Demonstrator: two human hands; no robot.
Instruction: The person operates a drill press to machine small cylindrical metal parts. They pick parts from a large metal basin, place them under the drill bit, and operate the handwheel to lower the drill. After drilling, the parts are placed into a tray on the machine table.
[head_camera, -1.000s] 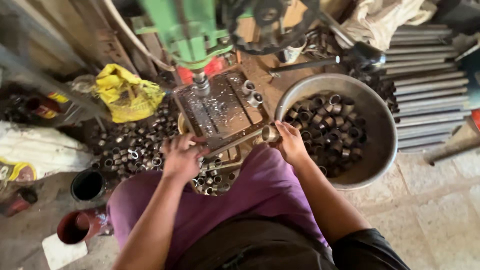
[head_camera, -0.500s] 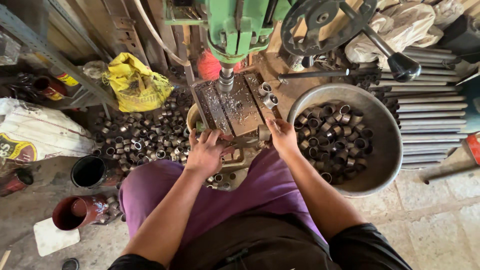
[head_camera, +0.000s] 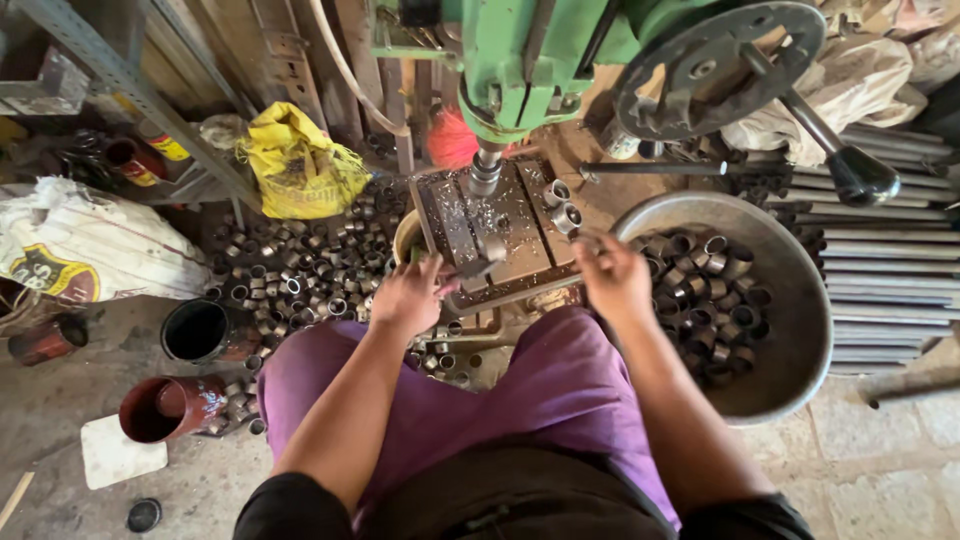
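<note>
I sit at a green drill press (head_camera: 530, 60) with my knees in purple cloth. My left hand (head_camera: 408, 297) is closed on a metal holder (head_camera: 468, 269) that lies on the press table (head_camera: 510, 215) and reaches a short steel ring (head_camera: 492, 247) under the drill chuck (head_camera: 485, 175). My right hand (head_camera: 612, 280) rests at the table's right front corner, beside the rim of a big metal bowl (head_camera: 800, 300). Its fingers are bent, and I cannot see whether they hold anything. Two more rings (head_camera: 560, 205) stand at the back of the table.
The bowl holds several steel rings (head_camera: 700, 290). A heap of rings (head_camera: 300, 275) lies on the floor at left, near a yellow bag (head_camera: 300, 165), a white sack (head_camera: 90, 250) and open pipe pieces (head_camera: 165, 408). The press lever knob (head_camera: 865, 178) juts out above steel rods (head_camera: 880, 260).
My right hand has come off the long holder and shifted right toward the bowl. My left hand still grips the holder. My head has moved closer, so the press table appears larger.
</note>
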